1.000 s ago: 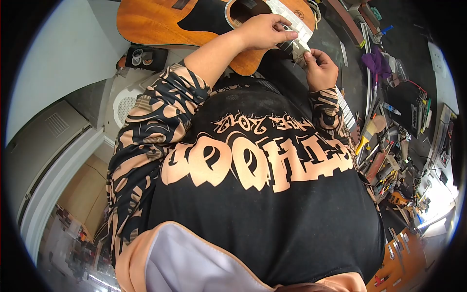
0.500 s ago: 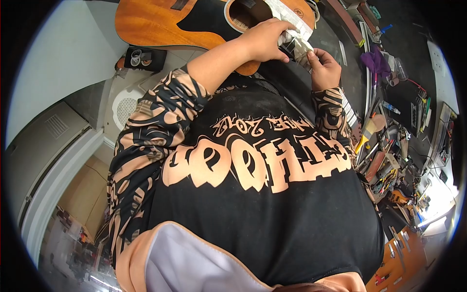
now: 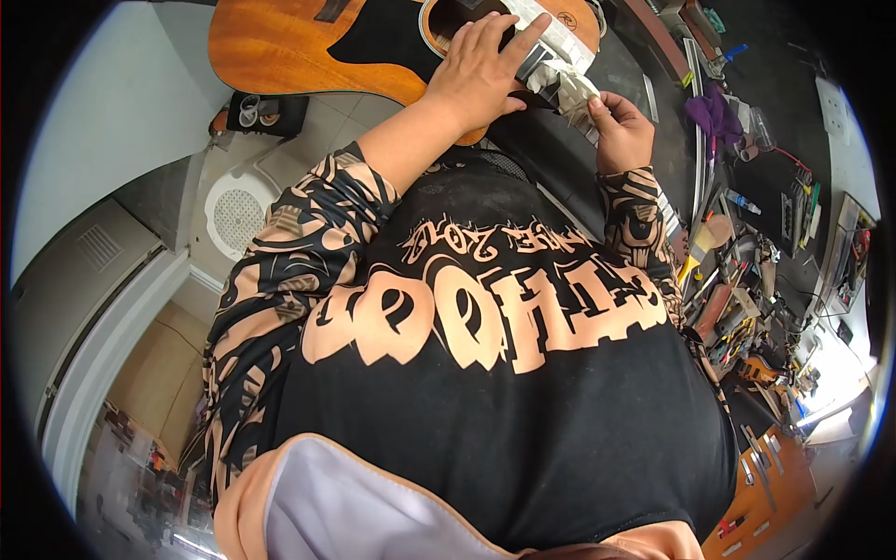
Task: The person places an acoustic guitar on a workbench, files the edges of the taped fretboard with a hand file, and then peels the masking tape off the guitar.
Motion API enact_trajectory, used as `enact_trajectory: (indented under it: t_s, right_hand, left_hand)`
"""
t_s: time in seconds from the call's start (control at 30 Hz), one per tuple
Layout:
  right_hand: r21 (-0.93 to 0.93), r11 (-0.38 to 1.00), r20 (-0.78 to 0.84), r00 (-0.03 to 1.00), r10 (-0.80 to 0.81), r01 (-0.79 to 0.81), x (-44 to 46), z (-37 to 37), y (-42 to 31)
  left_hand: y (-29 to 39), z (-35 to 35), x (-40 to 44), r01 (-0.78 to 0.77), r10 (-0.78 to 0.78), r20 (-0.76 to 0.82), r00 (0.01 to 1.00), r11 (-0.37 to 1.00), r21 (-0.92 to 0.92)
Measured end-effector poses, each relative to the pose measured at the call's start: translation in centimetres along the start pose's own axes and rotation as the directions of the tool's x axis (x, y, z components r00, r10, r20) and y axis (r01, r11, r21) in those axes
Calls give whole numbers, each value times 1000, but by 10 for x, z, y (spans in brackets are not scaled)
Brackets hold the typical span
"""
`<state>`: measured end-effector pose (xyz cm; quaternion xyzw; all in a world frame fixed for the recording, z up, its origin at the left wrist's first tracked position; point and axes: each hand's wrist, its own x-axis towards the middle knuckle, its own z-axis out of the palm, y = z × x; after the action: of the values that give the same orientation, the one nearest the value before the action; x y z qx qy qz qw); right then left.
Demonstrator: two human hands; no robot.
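An acoustic guitar [image 3: 271, 47] with an orange-brown top and a black pickguard [image 3: 387, 42] lies at the top of the view. My left hand [image 3: 476, 75] is spread palm down at the lower edge of its sound hole [image 3: 443, 23], fingers apart and reaching onto pale tape. Whitish masking tape [image 3: 565, 42] covers the top by the fretboard end, and part of it hangs crumpled and loose. Between thumb and forefinger my right hand [image 3: 625, 131] pinches the loose end of this tape. My left palm hides part of the guitar's edge.
A dark workbench at the right holds a purple cloth [image 3: 714, 114], a small bottle [image 3: 742, 203], a yellow-handled brush [image 3: 693, 266] and many jumbled tools. A white stool [image 3: 241, 217] and a black box [image 3: 271, 114] stand on the floor at left.
My left hand has shifted left, away from the loose tape, and spread its fingers on the guitar top. My right hand stays in place, pinching the tape.
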<state>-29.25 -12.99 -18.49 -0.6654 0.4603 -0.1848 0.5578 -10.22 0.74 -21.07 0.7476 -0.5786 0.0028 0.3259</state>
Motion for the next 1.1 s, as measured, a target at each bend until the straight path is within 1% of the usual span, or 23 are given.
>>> enact_trajectory:
  t_s: [0.03, 0.07, 0.1, 0.13, 0.17, 0.23, 0.3, 0.33, 0.37, 0.43, 0.5, 0.57, 0.6, 0.7, 0.73, 0.77, 0.83, 0.87, 0.9, 0.97, 1.0, 1.03, 1.1]
  right_hand:
    - [-1, 1000, 0, 1000, 2, -2, 2, -2, 3]
    - [166, 986, -13, 1000, 8, -6, 7, -5, 6]
    - [329, 944, -23, 1000, 13, -5, 11, -7, 6]
    - [386, 923, -78, 997, 19, 12, 18, -13, 3]
    - [467, 882, -101, 995, -23, 67, 28, -19, -5]
    - [266, 950, -128, 983, -134, 164, 39, -33, -35]
    - [-64, 986, 21, 988, -154, 155, 61, -53, -54]
    - [-14, 987, 119, 980, -157, 160, 67, -56, -59]
    - [-17, 986, 110, 980, -164, 167, 73, -58, -61]
    - [-332, 892, 168, 949, -265, 308, 84, -60, -65]
    - [-361, 859, 203, 930, -307, 363, 68, -55, -84]
    - [-446, 814, 285, 921, -266, 373, 65, -63, -84]
    - [-486, 789, 246, 925, -288, 375, 63, -62, -80]
    - [-472, 794, 212, 923, -320, 383, 61, -62, -78]
    - [-538, 742, 157, 913, -377, 399, 65, -62, -72]
    - [-536, 745, 151, 914, -378, 397, 68, -62, -74]
    - [-658, 687, -47, 894, -446, 308, 77, -61, -79]
    - [-580, 709, -93, 832, -547, 401, 92, -69, -74]
    - [-528, 752, -105, 849, -518, 394, 96, -76, -81]
    - [-484, 776, -105, 853, -511, 405, 103, -96, -91]
    - [-319, 821, -109, 842, -528, 473, 100, -97, -93]
    - [-316, 821, -120, 839, -531, 475, 93, -98, -92]
    - [-487, 758, -46, 853, -519, 435, 70, -101, -91]
  left_hand:
    - [1, 0, 0, -14, 14, 6, 1000, 1000, 18]
    - [2, 3, 0, -13, 13, 6, 1000, 1000, 16]
    - [1, 5, 1, 9, -9, 60, 998, 1000, 11]
    - [1, 7, 1, 33, -34, 115, 993, 999, 8]
    - [0, 6, 0, 34, -35, 111, 993, 999, 10]
    - [0, 4, -2, 15, -14, 100, 995, 1000, -1]
    - [1, 2, -1, 18, -17, 120, 993, 1000, -7]
    - [0, 1, 2, 33, -32, 136, 990, 999, -6]
    - [-1, 2, 4, 23, -22, 130, 991, 1000, -10]
    - [-2, 3, 4, 17, -18, 105, 994, 1000, 7]
    - [-2, 2, 3, 22, -23, 108, 994, 1000, 13]
    - [-2, 2, 3, 28, -30, 120, 992, 999, 17]
    - [-2, 2, 4, 24, -26, 116, 993, 1000, 17]
    - [-4, 0, 4, 38, -40, 139, 990, 999, 13]
    - [-4, -1, 3, 43, -46, 148, 988, 999, 18]
    - [-5, -1, 3, 47, -50, 160, 986, 999, 24]
    - [-5, -3, 2, 47, -52, 166, 985, 998, 32]
    - [-6, -4, 2, 54, -60, 168, 984, 998, 38]
    - [-6, -4, 2, 47, -54, 172, 984, 998, 40]
    - [-9, -4, 3, 55, -60, 180, 982, 998, 33]
    - [-9, -4, 3, 43, -49, 179, 983, 998, 37]
    - [-9, -5, 3, 44, -50, 161, 986, 998, 41]
    - [-11, -11, 8, 21, -30, 144, 989, 998, 65]
